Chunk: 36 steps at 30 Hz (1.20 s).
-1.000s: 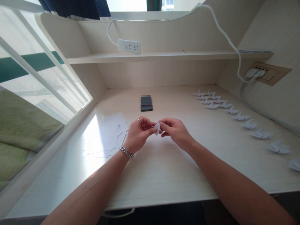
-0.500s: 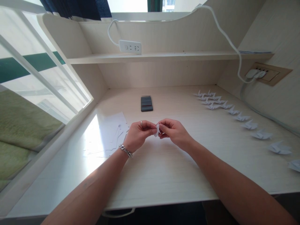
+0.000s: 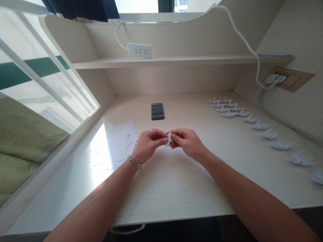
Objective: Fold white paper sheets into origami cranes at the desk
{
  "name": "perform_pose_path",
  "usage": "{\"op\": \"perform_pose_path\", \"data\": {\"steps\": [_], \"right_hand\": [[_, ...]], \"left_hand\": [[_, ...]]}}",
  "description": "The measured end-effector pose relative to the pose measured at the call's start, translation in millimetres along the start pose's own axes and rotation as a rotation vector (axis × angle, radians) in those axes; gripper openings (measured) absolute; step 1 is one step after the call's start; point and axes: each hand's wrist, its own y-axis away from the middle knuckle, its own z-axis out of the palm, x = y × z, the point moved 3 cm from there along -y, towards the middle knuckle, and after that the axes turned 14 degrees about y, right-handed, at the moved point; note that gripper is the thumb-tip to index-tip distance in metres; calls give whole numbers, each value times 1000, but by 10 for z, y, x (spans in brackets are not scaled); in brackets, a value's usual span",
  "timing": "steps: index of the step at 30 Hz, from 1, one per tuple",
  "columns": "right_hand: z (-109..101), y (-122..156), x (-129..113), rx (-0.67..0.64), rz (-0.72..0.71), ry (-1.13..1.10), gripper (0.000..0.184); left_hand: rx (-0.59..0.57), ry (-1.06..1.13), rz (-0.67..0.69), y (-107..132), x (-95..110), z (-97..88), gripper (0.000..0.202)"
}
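Note:
A small piece of folded white paper (image 3: pixel 169 139) is held above the middle of the desk, pinched from both sides. My left hand (image 3: pixel 148 144), with a ring and a chain bracelet, grips its left side between thumb and forefinger. On the other side, my right hand (image 3: pixel 188 142) is closed on the paper with thumb and fingertips. Parts of the paper are hidden behind the fingers. Just left of my left hand lie white paper sheets (image 3: pixel 121 134), some overlapping, in bright sunlight.
Several folded paper cranes (image 3: pixel 269 134) run in a line down the desk's right side. A dark phone-like slab (image 3: pixel 157 111), partly pixelated, lies beyond my hands. A white power strip (image 3: pixel 139 50) rests at the shelf (image 3: pixel 176 62), its cable running to a wall socket (image 3: pixel 292 79).
My right fingers have shifted slightly around the folded paper, which now looks a little more upright and narrow. Both hands stay at the same spot.

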Motion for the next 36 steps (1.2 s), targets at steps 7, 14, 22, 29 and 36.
{"op": "perform_pose_path", "data": {"steps": [7,14,22,29,36], "right_hand": [[-5,11,-13,49,39,67,20],[-3,49,-3,134,-41,323,15],[-7,55,-20,175,-58,322,14],[-8,68,-31,168,-90,373,13],[-18,46,-26,232,-27,217,14]], "left_hand": [[13,-221,13,9,52,22,21],[8,-411,37,58,106,143,30],[10,-466,79,93,125,173,29],[46,-754,148,120,232,215,27],[125,-712,134,92,183,134,26]]}}
